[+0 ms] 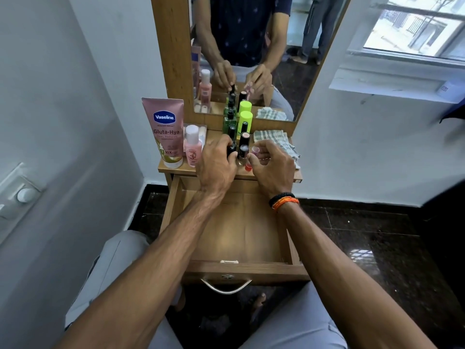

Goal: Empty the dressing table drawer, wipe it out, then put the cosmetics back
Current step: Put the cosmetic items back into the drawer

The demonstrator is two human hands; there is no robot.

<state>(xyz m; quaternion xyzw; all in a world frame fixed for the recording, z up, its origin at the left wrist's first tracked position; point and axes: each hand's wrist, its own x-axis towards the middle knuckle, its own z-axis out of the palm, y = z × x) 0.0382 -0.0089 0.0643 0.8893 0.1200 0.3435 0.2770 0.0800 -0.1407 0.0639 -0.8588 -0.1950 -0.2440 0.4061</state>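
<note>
the wooden pulled-out drawer (pixel 239 233) stands bare under the tabletop (pixel 173 170). on the top, the left hand (pixel 216 165) closes on a small black-capped bottle (pixel 231 150); the right hand (pixel 273 167) pinches a tiny pink-capped red bottle (pixel 255 149).

The dressing table top (pixel 173 169) carries a pink lotion tube (pixel 166 132) at its left edge, a small pink bottle (pixel 193 147) beside it, green bottles (pixel 229 122) at the back, nail polish bottles (pixel 243 149) mid-front, and a checked cloth (pixel 274 142) at the right edge.
</note>
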